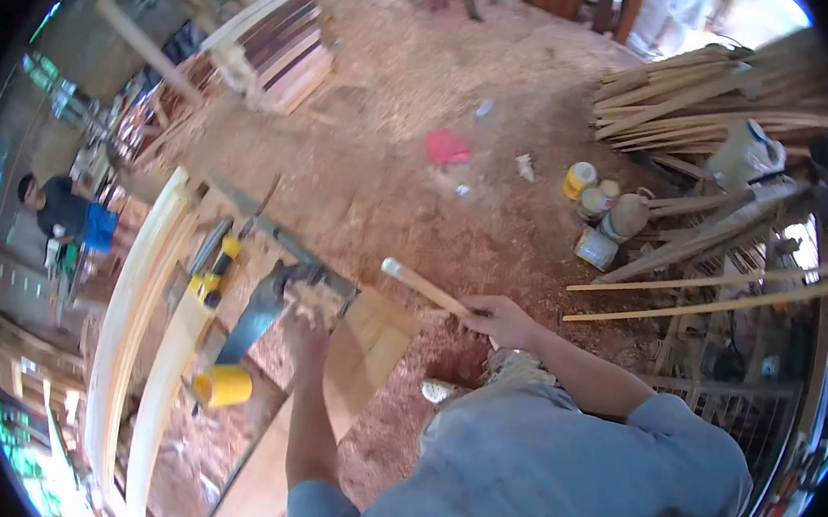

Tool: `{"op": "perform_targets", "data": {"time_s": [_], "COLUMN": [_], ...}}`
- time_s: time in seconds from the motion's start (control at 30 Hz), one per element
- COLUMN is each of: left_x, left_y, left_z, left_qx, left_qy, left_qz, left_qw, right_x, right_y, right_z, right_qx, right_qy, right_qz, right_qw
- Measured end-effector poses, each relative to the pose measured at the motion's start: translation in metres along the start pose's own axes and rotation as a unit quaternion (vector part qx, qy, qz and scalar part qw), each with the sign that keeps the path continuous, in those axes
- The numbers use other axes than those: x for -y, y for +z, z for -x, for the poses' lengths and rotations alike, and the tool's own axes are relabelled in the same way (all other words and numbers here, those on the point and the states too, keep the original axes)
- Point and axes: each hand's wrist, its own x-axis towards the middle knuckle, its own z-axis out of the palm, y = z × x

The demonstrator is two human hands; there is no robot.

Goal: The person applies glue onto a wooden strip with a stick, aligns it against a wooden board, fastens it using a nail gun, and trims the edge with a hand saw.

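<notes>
My right hand [499, 321] is closed around a slim wooden stick [426, 287] with a pale, rounded end. That end points up and left, over the reddish ground. My left hand [304, 331] reaches to a tan, notched piece [321, 300] that looks like wood, with the fingers bent against it. Beside this hand is a wide grey-blue blade-like sheet [256, 319]; whether it joins the tan piece I cannot tell. Both lie at the end of a light wooden board [374, 338]. A long dark bar [275, 228] runs away from there to the upper left.
On the left, a yellow and black power tool [213, 282] rests by curved pale beams [137, 315]. A yellow cup [223, 385] stands nearby. Containers [601, 210] and stacked wood strips [698, 106] are on the right. A person [68, 207] stands far left.
</notes>
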Motion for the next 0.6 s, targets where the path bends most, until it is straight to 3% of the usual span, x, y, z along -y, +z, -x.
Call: {"op": "perform_targets", "data": {"time_s": [0.03,0.1,0.17,0.4,0.47,0.5,0.57,0.6], "left_x": [-0.007,-0.027,-0.043,0.01,0.035,0.05,0.078,0.078], "left_y": [0.006,0.016,0.014,0.029,0.017,0.009,-0.006,-0.011], "left_z": [0.009,0.02,0.04,0.06,0.084,0.097,0.115,0.114], "left_qx": [0.035,0.152,0.084,0.114,-0.025,-0.02,0.013,0.015], "left_qy": [-0.045,-0.165,-0.059,-0.194,-0.195,-0.2,-0.361,-0.359], "left_qz": [0.089,0.126,-0.055,-0.052,-0.118,-0.125,-0.196,-0.199], "left_qw": [0.994,0.966,0.993,0.973,0.973,0.972,0.912,0.912], "right_x": [0.004,-0.006,0.003,-0.015,-0.038,-0.046,-0.05,-0.048], "right_y": [-0.001,0.003,0.006,0.023,0.033,0.039,0.047,0.05], "right_z": [0.001,-0.002,-0.002,-0.02,-0.028,-0.031,-0.038,-0.04], "right_qx": [0.016,0.055,0.072,0.149,0.181,0.18,0.188,0.187], "right_qy": [0.029,0.085,0.149,0.245,0.255,0.253,0.224,0.225], "right_qz": [-0.021,-0.053,-0.124,-0.175,-0.178,-0.184,-0.174,-0.177], "right_qw": [0.999,0.993,0.978,0.942,0.933,0.933,0.94,0.94]}}
